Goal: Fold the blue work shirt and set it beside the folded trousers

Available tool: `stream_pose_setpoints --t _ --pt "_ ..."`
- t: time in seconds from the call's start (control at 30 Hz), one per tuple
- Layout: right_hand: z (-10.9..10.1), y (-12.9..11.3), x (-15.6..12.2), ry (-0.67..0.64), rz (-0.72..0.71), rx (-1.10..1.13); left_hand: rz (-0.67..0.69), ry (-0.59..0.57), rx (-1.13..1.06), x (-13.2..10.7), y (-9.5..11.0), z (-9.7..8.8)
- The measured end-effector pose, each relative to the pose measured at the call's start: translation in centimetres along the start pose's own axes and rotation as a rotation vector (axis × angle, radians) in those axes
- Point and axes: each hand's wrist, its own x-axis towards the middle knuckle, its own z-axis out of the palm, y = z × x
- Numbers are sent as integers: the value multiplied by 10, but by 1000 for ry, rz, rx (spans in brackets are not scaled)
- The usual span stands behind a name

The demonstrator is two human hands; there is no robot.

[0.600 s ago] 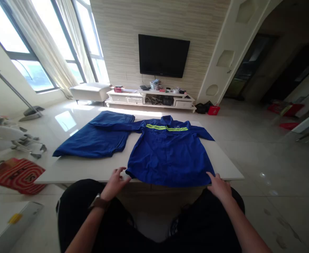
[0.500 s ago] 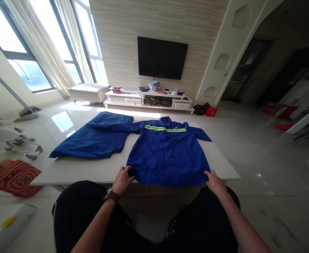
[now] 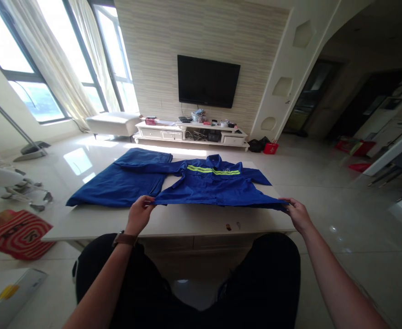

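A blue work shirt (image 3: pixel 218 187) with a yellow-green reflective stripe lies on a low white table (image 3: pixel 94 221), collar toward the far side. My left hand (image 3: pixel 140 214) grips the shirt's near left hem corner. My right hand (image 3: pixel 296 213) grips the near right hem corner. Both corners are lifted off the table, so the lower half of the shirt hangs stretched above the tabletop. Blue trousers (image 3: pixel 120 180) lie flat on the table's left part, touching the shirt's left sleeve.
Two small dark bits (image 3: pixel 233 226) lie on the table's near edge. My dark-clad knees are below. A red patterned bag (image 3: pixel 14 233) and white objects sit on the floor left. A TV stand (image 3: pixel 190 132) and wall TV stand beyond; shiny tiled floor to the right.
Both hands have closed on the hem corners and raised them up and away from me. The shirt's lower half has come off the table, uncovering the near tabletop.
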Motion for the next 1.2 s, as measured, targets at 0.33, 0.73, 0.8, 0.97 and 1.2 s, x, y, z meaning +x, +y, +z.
stream_pose_setpoints --t 0.33,0.73,0.8,0.97,1.2 --pt "-60 33 -95 -363 19 -516 -21 -764 309 -73 -38 -47" --pt "-57 -14 -148 -805 264 -644 -67 -830 376 -52 -20 -17" --pt "-49 -15 -135 -789 225 -677 41 -745 396 -41 -25 2" --pt "6 -15 -82 -666 -34 -793 241 -631 407 -9 -26 66" --pt "130 13 12 -678 -299 -866 198 -619 697 27 -36 135"
